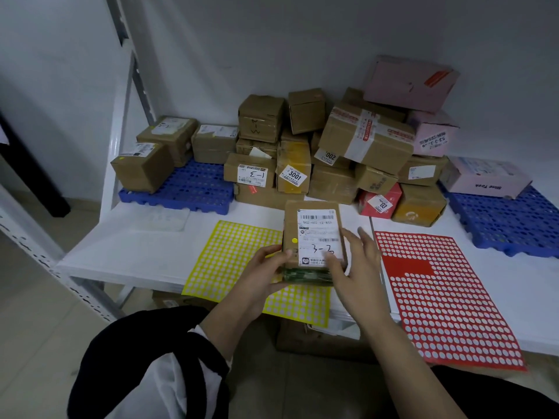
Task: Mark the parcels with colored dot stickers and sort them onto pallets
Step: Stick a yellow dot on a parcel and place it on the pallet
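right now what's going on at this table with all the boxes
A person is marking parcels. The left hand grips a small cardboard parcel over the yellow sticker sheet, while the right hand touches its right side with straight fingers. A yellow dot is already on it. The left blue pallet holds three boxes, the right blue pallet a pink box, and a pile of parcels waits behind.
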